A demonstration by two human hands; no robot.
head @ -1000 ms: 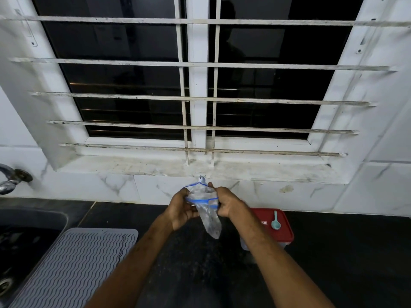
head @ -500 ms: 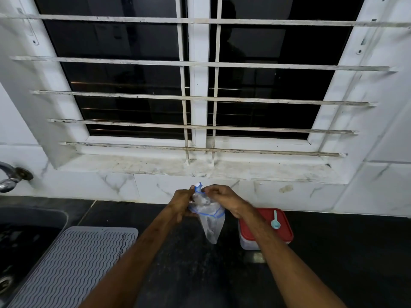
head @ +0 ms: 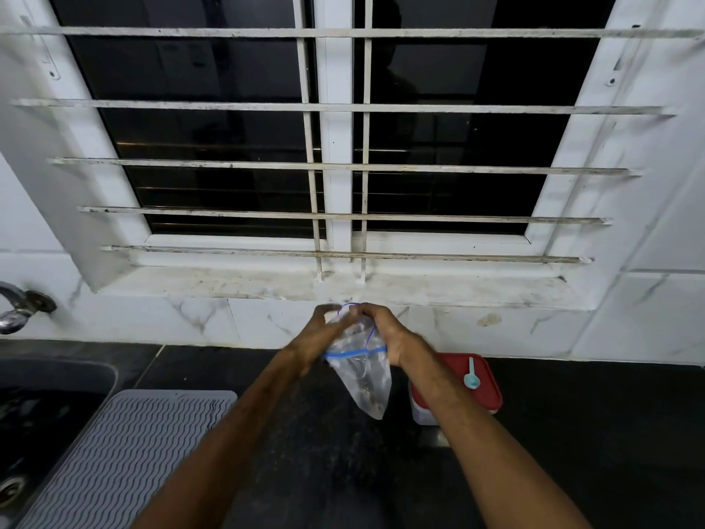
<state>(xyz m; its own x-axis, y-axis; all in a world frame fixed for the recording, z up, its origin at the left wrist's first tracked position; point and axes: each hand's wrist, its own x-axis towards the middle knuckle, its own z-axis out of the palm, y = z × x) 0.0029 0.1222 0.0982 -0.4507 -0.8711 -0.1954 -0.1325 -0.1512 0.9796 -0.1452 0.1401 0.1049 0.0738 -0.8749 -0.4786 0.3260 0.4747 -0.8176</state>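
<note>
A small clear plastic bag (head: 362, 379) with a blue zip strip hangs in the air above the dark counter, its lower tip pointing down. Some small brownish bits lie inside it. My left hand (head: 318, 334) grips the bag's upper left side. My right hand (head: 381, 330) pinches the top edge of the bag from the right, fingers curled over it. Both hands meet at the bag's mouth, just below the window sill.
A clear container with a red lid (head: 484, 387) and a small blue scoop (head: 471, 376) on it stands on the black counter (head: 610, 433) right of the bag. A grey ribbed drying mat (head: 122, 456) lies at the left, beside the sink (head: 34, 414) and tap (head: 15, 307). A barred window (head: 335, 166) fills the wall behind.
Both hands have risen and drawn together at the bag's top. The blue zip strip has folded over, and the bag hangs more to the right.
</note>
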